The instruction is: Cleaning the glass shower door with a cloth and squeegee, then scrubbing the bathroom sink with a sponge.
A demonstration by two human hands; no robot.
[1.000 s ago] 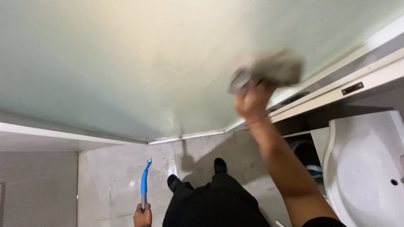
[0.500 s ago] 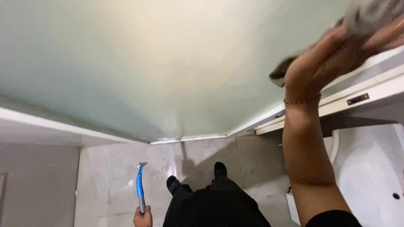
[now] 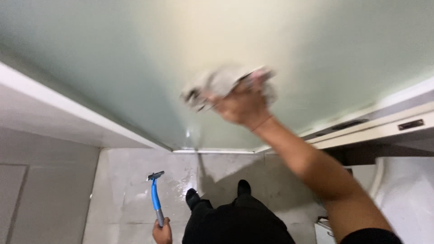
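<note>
Around the right hand (image 3: 242, 105), which presses a grey cloth (image 3: 221, 86) flat to the frosted glass panel (image 3: 135, 58), bare glass lies open above and to both sides. Below and to its right a white frame rail (image 3: 384, 122) bars the way, with the white basin (image 3: 402, 194) beneath it. The left hand (image 3: 162, 232) hangs low with a blue squeegee (image 3: 156, 196), with open wet floor tiles (image 3: 126, 190) ahead and only the person's dark shoes (image 3: 217, 194) close to its right.
</note>
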